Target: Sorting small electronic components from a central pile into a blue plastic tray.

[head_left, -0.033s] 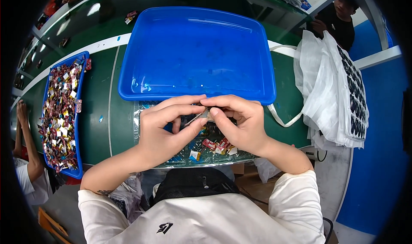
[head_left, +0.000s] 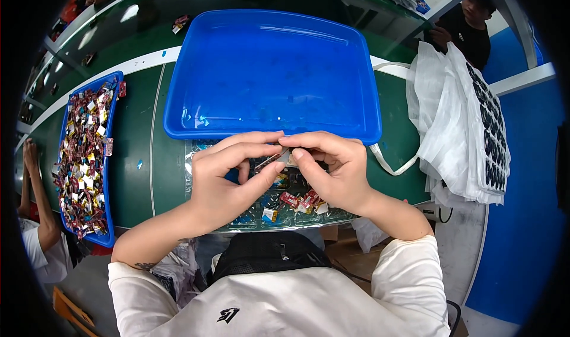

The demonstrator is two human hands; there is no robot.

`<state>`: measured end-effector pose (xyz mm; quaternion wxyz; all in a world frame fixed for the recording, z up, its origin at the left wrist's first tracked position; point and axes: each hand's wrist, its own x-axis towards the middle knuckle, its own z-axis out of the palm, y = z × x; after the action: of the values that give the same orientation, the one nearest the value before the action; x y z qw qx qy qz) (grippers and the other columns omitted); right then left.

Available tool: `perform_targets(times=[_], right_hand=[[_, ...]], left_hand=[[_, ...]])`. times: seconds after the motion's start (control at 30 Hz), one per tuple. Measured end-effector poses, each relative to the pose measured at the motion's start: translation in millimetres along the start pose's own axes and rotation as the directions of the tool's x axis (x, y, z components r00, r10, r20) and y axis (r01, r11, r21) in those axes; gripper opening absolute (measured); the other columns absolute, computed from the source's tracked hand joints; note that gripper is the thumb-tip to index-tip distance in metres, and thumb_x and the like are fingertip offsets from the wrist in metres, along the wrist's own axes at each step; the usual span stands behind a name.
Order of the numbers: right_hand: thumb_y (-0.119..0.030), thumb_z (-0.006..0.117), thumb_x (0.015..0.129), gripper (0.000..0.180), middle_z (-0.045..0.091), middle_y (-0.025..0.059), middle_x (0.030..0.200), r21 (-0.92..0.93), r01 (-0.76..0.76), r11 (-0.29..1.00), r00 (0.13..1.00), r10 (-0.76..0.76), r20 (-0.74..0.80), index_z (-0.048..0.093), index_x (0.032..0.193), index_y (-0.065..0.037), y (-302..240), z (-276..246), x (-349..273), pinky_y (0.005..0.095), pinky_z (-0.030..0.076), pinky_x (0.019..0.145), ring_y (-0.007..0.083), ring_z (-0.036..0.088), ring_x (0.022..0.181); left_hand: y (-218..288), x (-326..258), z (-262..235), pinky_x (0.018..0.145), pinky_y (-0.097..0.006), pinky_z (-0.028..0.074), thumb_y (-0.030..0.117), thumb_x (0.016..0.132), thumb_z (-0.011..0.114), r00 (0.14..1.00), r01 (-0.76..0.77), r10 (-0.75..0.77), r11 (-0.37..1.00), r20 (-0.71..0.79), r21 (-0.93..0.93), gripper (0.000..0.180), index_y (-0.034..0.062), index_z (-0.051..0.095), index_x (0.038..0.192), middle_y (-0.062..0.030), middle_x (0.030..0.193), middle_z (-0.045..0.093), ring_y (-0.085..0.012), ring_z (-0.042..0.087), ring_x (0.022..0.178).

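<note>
Over the near edge of the bench, my left hand (head_left: 228, 168) and my right hand (head_left: 332, 168) meet at the fingertips. Between them is a small reddish circuit board (head_left: 266, 163) with a pale part at its right end, mostly covered by my fingers. My left thumb and fingers pinch the board's left side. The right thumb and forefinger close on the pale end. Below lies a clear plastic tray (head_left: 249, 223), holding a few red boards (head_left: 300, 200) and a white, yellow and blue piece (head_left: 269, 215).
A large blue tub (head_left: 270, 70) stands just beyond my hands. At the left, a narrower blue bin (head_left: 111, 206) is heaped with small boards. White sheeting with black pieces (head_left: 457, 123) stands at the right. Other people are at the far right and left edges.
The small board has turned slightly between my fingers, so its reddish face shows more. My hands have hardly shifted.
</note>
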<state>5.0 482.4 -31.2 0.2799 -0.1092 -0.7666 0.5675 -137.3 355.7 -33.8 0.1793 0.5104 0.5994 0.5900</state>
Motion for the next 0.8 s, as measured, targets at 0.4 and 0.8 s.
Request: perform_targets(times=[0.4,0.8], right_hand=[[0.001,0.063,0.082,0.020,0.066,0.0096,0.091,0.232,-0.119,0.965,0.987,0.141,-0.079,0.064,0.102,0.006,-1,1,3,0.0188,0.052,0.058,0.0073,0.062,0.075],[0.005,0.062,0.082,0.024,0.067,0.0151,0.100,-0.141,0.052,0.989,0.999,-0.051,0.016,0.062,0.106,0.004,-5,-4,1,0.0240,0.056,0.073,0.0164,0.067,0.085]], left_hand=[[0,3,-6,0.050,-0.018,0.037,0.000,0.074,0.073,0.994,0.038,-0.029,0.996,0.109,-0.080,0.010,0.0004,0.067,0.082,-0.0046,0.075,0.063,-0.0035,0.047,0.054],[6,3,-5,0.056,-0.015,0.041,0.003,0.081,0.070,0.904,0.428,-0.402,0.849,0.145,-0.311,0.009,-0.0026,0.066,0.086,-0.0037,0.077,0.066,-0.0010,0.052,0.062]])
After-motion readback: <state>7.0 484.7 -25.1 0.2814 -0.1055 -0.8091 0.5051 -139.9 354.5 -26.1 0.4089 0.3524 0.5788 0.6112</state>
